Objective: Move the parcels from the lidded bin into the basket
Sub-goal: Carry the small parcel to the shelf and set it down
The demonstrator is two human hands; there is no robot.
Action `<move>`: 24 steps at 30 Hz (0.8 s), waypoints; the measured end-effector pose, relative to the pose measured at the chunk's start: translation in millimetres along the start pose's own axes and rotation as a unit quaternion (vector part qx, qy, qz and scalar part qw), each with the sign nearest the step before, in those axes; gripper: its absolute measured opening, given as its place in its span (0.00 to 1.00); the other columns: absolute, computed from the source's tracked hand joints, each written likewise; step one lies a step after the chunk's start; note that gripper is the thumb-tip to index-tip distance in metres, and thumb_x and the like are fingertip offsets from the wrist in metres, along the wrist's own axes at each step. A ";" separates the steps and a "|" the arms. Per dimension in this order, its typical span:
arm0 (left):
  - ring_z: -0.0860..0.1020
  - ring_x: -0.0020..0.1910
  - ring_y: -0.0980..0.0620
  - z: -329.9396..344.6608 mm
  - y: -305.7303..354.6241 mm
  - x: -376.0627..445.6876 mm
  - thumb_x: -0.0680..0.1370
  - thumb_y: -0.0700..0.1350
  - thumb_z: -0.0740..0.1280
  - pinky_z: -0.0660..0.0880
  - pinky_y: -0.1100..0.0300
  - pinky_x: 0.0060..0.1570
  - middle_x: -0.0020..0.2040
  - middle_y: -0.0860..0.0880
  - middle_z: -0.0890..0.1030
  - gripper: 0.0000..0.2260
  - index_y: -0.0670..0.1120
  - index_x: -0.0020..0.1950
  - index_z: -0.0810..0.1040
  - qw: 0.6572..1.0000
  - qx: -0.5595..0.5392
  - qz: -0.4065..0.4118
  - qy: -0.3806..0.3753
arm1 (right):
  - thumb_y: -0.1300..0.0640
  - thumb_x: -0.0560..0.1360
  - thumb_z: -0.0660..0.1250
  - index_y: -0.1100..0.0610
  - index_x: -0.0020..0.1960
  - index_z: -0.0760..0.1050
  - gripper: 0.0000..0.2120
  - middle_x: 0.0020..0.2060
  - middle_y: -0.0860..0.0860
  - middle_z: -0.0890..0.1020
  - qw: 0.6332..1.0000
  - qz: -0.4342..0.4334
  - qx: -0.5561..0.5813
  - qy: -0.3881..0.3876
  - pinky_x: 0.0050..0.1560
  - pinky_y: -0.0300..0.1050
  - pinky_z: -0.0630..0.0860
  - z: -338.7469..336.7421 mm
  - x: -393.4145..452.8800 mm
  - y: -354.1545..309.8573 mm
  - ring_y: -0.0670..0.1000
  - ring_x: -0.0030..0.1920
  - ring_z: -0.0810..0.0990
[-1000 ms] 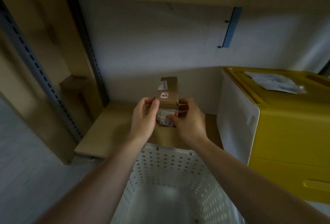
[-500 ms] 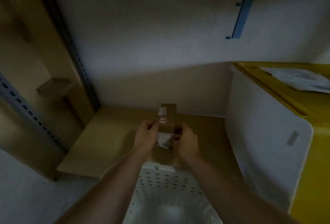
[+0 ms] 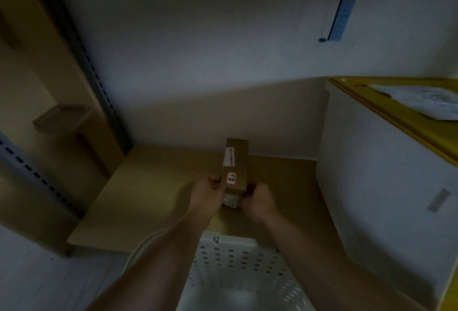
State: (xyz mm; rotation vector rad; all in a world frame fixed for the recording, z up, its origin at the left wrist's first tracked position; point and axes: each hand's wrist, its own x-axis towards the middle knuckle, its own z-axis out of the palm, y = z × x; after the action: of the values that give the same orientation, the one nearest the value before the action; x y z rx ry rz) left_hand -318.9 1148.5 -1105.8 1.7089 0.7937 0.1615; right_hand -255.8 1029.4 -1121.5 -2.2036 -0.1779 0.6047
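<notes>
Cardboard parcel (image 3: 235,165), small and brown, is being held upright above the wooden shelf (image 3: 153,186), just beyond the far rim of the white perforated basket (image 3: 238,258). Left hand (image 3: 207,198) is gripping its lower left edge and right hand (image 3: 257,201) its lower right edge, fingers curled around the box. It is looking stiff and probably light, judging by its size; flat sides are giving a secure pinch, and the low grip seems adequate. Surface is showing a white barcode strip, a small red-bordered sticker and a pale label underneath. The yellow lidded bin (image 3: 386,162) is standing to the right.
</notes>
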 end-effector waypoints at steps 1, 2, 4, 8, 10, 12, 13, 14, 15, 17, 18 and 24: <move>0.81 0.51 0.54 0.5 0.9 -0.9 0.78 0.56 0.71 0.79 0.56 0.52 0.50 0.53 0.83 0.11 0.51 0.53 0.77 1.000 0.009 0.006 0.001 | 0.59 0.74 0.76 0.57 0.64 0.78 0.20 0.59 0.54 0.83 1.000 0.004 -0.001 -0.008 0.59 0.49 0.78 1.0 0.6 1.5 0.55 0.60 0.81; 0.81 0.52 0.53 0.8 1.9 -1.6 0.79 0.56 0.70 0.78 0.57 0.52 0.51 0.53 0.82 0.11 0.51 0.54 0.77 1.000 0.019 0.011 0.001 | 0.60 0.74 0.75 0.57 0.65 0.77 0.20 0.59 0.54 0.82 1.000 0.009 -0.001 -0.014 0.61 0.50 0.78 1.3 0.3 2.5 0.55 0.61 0.80; 0.80 0.54 0.52 0.1 2.9 -3.1 0.79 0.56 0.69 0.77 0.56 0.54 0.53 0.52 0.81 0.12 0.51 0.57 0.76 0.999 0.041 0.017 0.002 | 0.61 0.74 0.75 0.59 0.64 0.76 0.20 0.59 0.55 0.82 1.000 0.013 0.002 -0.015 0.63 0.52 0.78 1.2 1.0 5.1 0.56 0.62 0.80; 0.80 0.59 0.49 -12.0 11.6 -11.7 0.81 0.51 0.68 0.77 0.49 0.62 0.59 0.50 0.82 0.15 0.47 0.65 0.76 0.996 0.072 0.041 0.038 | 0.63 0.76 0.72 0.61 0.70 0.70 0.24 0.65 0.59 0.77 1.000 0.026 -0.011 -0.007 0.65 0.48 0.75 -13.8 -13.1 -1.1 0.58 0.66 0.76; 0.80 0.58 0.50 -21.9 21.0 -23.1 0.81 0.49 0.66 0.77 0.47 0.61 0.59 0.50 0.82 0.13 0.48 0.64 0.76 0.993 0.091 0.067 0.041 | 0.64 0.77 0.71 0.61 0.74 0.67 0.28 0.68 0.58 0.74 0.999 0.026 -0.018 -0.006 0.64 0.46 0.73 -24.5 -24.6 -4.9 0.57 0.68 0.73; 0.80 0.59 0.50 -33.1 31.8 -38.7 0.81 0.48 0.65 0.77 0.47 0.61 0.59 0.50 0.82 0.13 0.49 0.65 0.75 0.987 0.122 0.099 0.037 | 0.60 0.76 0.73 0.60 0.72 0.69 0.26 0.66 0.56 0.76 0.999 -0.004 -0.033 0.014 0.59 0.43 0.73 -36.8 -42.5 -15.4 0.56 0.66 0.75; 0.79 0.61 0.50 -39.3 37.6 -47.4 0.81 0.48 0.65 0.76 0.48 0.63 0.60 0.51 0.82 0.14 0.49 0.66 0.75 0.984 0.135 0.114 0.037 | 0.58 0.76 0.74 0.58 0.71 0.70 0.26 0.65 0.55 0.77 0.999 -0.025 -0.039 0.022 0.56 0.42 0.73 -43.3 -53.5 -23.0 0.56 0.65 0.77; 0.79 0.63 0.50 -45.6 44.0 -57.0 0.81 0.48 0.65 0.76 0.48 0.64 0.62 0.51 0.81 0.15 0.49 0.67 0.75 0.980 0.144 0.128 0.040 | 0.55 0.75 0.74 0.55 0.70 0.72 0.25 0.64 0.54 0.79 0.997 -0.048 -0.045 0.031 0.53 0.41 0.72 -49.2 -62.4 -30.1 0.56 0.65 0.77; 0.78 0.64 0.50 -51.3 51.0 -66.9 0.81 0.47 0.65 0.75 0.49 0.65 0.63 0.51 0.80 0.15 0.49 0.68 0.75 0.977 0.152 0.142 0.045 | 0.52 0.75 0.74 0.53 0.68 0.73 0.24 0.62 0.51 0.80 0.995 -0.074 -0.049 0.045 0.52 0.41 0.71 -54.9 -72.6 -38.7 0.55 0.64 0.78; 0.78 0.63 0.51 -60.8 64.2 -89.0 0.82 0.47 0.66 0.74 0.56 0.63 0.64 0.52 0.79 0.15 0.49 0.68 0.75 0.968 0.169 0.177 0.056 | 0.47 0.74 0.74 0.50 0.66 0.75 0.23 0.58 0.46 0.81 0.989 -0.119 -0.052 0.075 0.53 0.42 0.75 -65.8 -95.7 -56.2 0.53 0.62 0.80; 0.77 0.63 0.52 -64.8 70.3 -101.9 0.82 0.47 0.66 0.73 0.59 0.60 0.63 0.52 0.79 0.14 0.49 0.68 0.75 0.963 0.176 0.197 0.060 | 0.46 0.73 0.75 0.50 0.67 0.74 0.24 0.59 0.45 0.81 0.984 -0.142 -0.059 0.089 0.56 0.44 0.77 -70.5 -107.5 -63.3 0.52 0.62 0.80; 0.70 0.62 0.64 -80.3 93.9 -186.3 0.82 0.46 0.66 0.66 0.66 0.59 0.61 0.61 0.74 0.15 0.52 0.69 0.74 0.940 0.166 0.291 0.069 | 0.54 0.73 0.73 0.50 0.72 0.69 0.29 0.64 0.47 0.80 0.947 -0.276 -0.105 0.130 0.61 0.44 0.75 -101.5 -209.7 -75.9 0.50 0.64 0.78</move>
State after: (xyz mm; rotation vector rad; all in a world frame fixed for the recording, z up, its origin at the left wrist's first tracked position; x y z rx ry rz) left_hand -461.2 1097.8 -941.1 2.2409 0.4042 0.5838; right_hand -384.9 941.4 -932.7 -2.2640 -0.7180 -0.0183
